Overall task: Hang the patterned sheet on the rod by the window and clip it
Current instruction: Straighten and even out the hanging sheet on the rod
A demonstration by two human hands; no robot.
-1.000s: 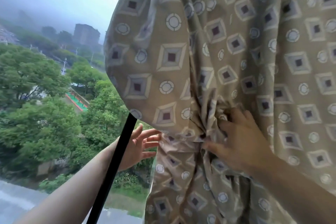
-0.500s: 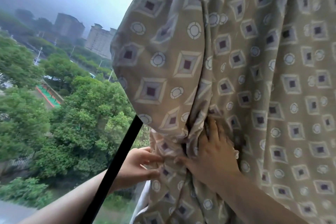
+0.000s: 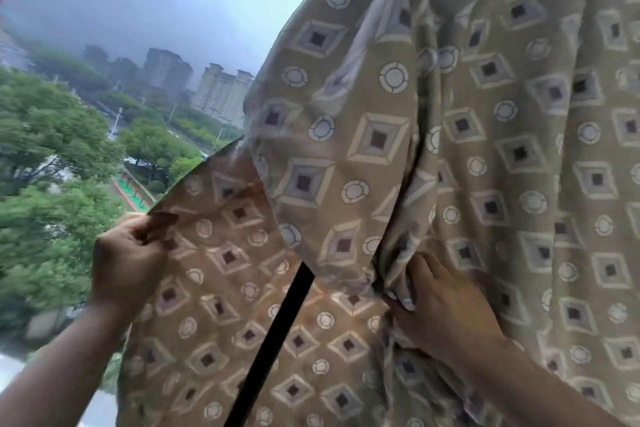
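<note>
The patterned sheet [image 3: 485, 149] hangs in deep folds above and to the right of both grips. Its top runs out of view, so I cannot tell whether it already lies over the rod. The left grip [image 3: 128, 260] is closed in a thumb-and-finger pinch on a free edge of the sheet, drawing that part out flat to its own side. The right grip [image 3: 446, 308] has its fingers curled into a bunched fold of the same cloth. Between the two grips a slanting black bar [image 3: 273, 333] crosses in front of the stretched panel. Daylight glows through that panel, so the cloth is probably thin, light and limp, with no stiffness of its own. It will likely sag wherever it is not held, and it could slide off a smooth rod if one side hangs longer than the other. The hem and corners look like the best places to take hold, with the grips well apart to keep the edge taut. A bunched handful, as at the right grip, holds firmly but gives poor control of the spread. No basket, box or other container shows near either grip, and no clip shows either.
</note>
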